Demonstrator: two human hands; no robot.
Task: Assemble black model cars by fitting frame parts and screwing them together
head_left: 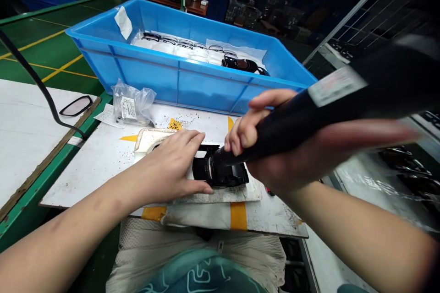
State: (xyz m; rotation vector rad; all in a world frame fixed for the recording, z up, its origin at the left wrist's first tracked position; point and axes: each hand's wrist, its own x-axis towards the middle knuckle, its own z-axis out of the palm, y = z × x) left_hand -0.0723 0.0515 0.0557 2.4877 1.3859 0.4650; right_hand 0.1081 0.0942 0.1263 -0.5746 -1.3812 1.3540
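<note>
My left hand [173,165] lies flat, fingers stretched out, pressing on the left part of a black eyewear piece [223,175] that rests on a white pad [220,196]. My right hand [275,146] is wrapped round a black power tool [323,110] with a white label. The tool's tip touches the middle of the black piece. Part of the piece is hidden under my left palm.
A blue plastic bin [178,80] with several wrapped glasses stands behind the white work board [103,165]. A clear bag with a label [130,105] and a loose black lens frame [76,106] lie at the left. A black cable [37,83] crosses the left table.
</note>
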